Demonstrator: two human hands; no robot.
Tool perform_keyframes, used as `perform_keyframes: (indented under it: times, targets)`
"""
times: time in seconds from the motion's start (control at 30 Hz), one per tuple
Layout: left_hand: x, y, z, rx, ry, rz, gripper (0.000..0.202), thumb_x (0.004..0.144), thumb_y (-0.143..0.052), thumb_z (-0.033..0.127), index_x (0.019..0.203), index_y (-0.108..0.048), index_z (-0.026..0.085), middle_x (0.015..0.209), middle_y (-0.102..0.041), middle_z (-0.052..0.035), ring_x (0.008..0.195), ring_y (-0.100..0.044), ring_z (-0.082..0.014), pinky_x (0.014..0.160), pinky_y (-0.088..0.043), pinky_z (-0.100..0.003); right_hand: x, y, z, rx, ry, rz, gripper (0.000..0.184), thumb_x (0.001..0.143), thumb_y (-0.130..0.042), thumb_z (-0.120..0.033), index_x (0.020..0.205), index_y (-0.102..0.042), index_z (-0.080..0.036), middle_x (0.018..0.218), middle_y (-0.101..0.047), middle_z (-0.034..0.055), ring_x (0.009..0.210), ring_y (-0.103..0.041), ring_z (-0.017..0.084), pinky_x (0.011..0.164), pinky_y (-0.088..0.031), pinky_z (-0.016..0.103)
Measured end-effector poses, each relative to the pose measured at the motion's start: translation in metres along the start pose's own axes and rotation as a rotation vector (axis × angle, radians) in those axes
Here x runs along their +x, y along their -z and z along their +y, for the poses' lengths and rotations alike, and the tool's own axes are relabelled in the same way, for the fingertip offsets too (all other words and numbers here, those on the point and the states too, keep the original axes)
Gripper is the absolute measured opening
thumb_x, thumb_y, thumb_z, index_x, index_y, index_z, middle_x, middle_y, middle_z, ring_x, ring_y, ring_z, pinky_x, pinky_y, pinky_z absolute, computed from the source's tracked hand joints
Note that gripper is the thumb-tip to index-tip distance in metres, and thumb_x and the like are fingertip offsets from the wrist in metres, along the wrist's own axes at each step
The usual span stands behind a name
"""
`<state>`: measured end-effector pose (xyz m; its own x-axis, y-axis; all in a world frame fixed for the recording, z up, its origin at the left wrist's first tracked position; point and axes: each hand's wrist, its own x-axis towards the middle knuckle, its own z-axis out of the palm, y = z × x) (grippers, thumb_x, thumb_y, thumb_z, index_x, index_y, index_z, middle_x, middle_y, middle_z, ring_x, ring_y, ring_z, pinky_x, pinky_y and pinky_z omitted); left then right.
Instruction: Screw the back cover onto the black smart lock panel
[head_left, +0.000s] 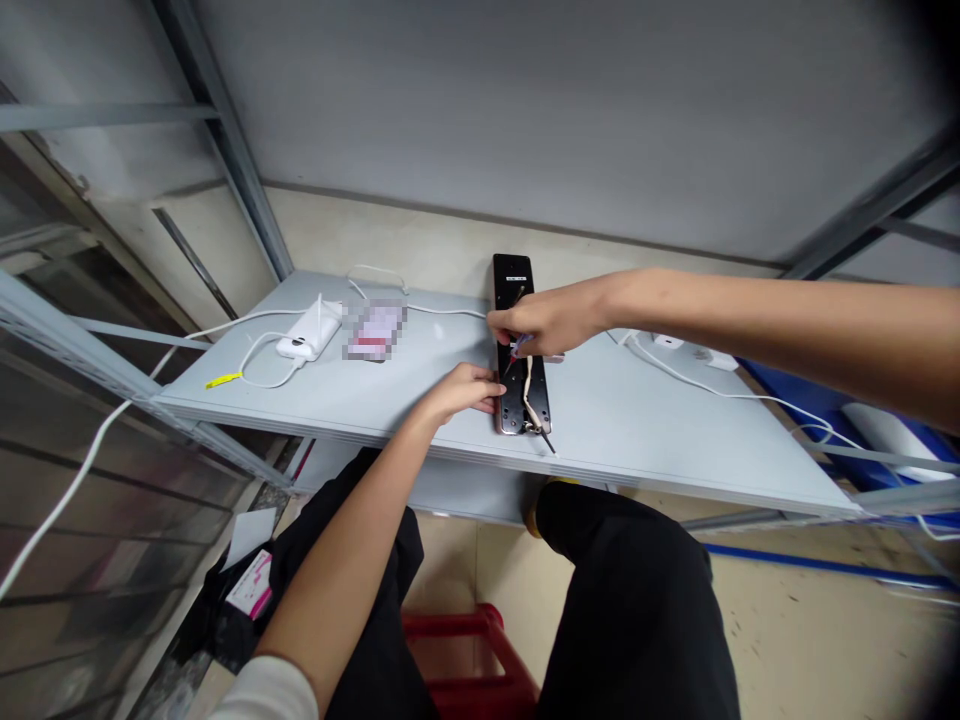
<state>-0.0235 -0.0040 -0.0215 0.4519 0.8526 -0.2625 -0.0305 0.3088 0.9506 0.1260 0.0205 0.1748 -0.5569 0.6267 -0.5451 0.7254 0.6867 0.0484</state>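
Note:
A long black device (pixel 508 408), like the back of an electronic door lock, lies lengthwise on the grey shelf. Pale wires (pixel 528 385) run down it and end in a dark plug (pixel 551 445) past its near end. My left hand (pixel 466 392) grips its left edge, thumb on top and fingers at the side. Over its middle, my right hand (pixel 551 318) is closed on a thin tool with a red and bluish part (pixel 514 352), which looks like a screwdriver. The tool points down at the panel; whether its tip touches is unclear. My right hand hides part of the device.
Left on the shelf (pixel 420 385) are a white power bank (pixel 309 332) with a cable and yellow tag (pixel 223 380), and a pixelated phone-like object (pixel 377 332). White chargers (pixel 720 359) and cables lie right. Metal uprights frame the shelf. A red stool (pixel 480 625) is below me.

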Motion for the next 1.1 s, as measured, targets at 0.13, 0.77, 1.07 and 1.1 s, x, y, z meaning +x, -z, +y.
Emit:
perform_keyframes:
  times: [0.13, 0.77, 1.07, 1.1]
  targets:
    - [0.001, 0.0, 0.0, 0.005, 0.003, -0.013, 0.013, 0.095, -0.072, 0.005, 0.102, -0.083, 0.007, 0.091, -0.084, -0.0119, 0.08, -0.081, -0.0196, 0.092, -0.068, -0.039, 0.004, 0.001, 0.007, -0.082, 0.063, 0.006, 0.013, 0.099, -0.064, -0.016, 0.111, -0.062, -0.022, 0.078, -0.067, -0.0002, 0.07, -0.059, 0.019, 0.068, -0.039, 0.033]
    - [-0.006, -0.001, 0.006, 0.002, 0.005, 0.006, 0.008, 0.091, -0.079, 0.006, 0.097, -0.083, 0.008, 0.089, -0.084, -0.011, 0.078, -0.08, -0.0191, 0.091, -0.069, -0.038, -0.008, -0.01, -0.002, 0.591, -0.335, 0.184, 0.008, 0.095, -0.07, -0.015, 0.092, -0.065, -0.02, 0.08, -0.072, 0.0044, 0.068, -0.067, 0.018, 0.069, -0.054, 0.032]
    - [-0.005, -0.001, 0.005, 0.01, 0.002, 0.0, 0.006, 0.089, -0.082, 0.007, 0.095, -0.083, 0.008, 0.085, -0.082, -0.01, 0.077, -0.079, -0.0189, 0.092, -0.069, -0.039, -0.011, -0.02, -0.002, 0.611, -0.417, 0.133, 0.025, 0.098, -0.064, -0.025, 0.073, -0.065, -0.019, 0.069, -0.068, 0.0088, 0.058, -0.06, 0.019, 0.059, -0.053, 0.036]
    - [-0.005, -0.001, 0.005, 0.013, 0.0, -0.002, 0.007, 0.089, -0.082, 0.008, 0.095, -0.082, 0.008, 0.085, -0.082, -0.01, 0.078, -0.079, -0.0191, 0.092, -0.069, -0.04, -0.012, -0.018, -0.004, 0.555, -0.408, 0.123, 0.03, 0.097, -0.062, -0.026, 0.068, -0.063, -0.019, 0.066, -0.066, 0.0085, 0.057, -0.057, 0.019, 0.059, -0.05, 0.036]
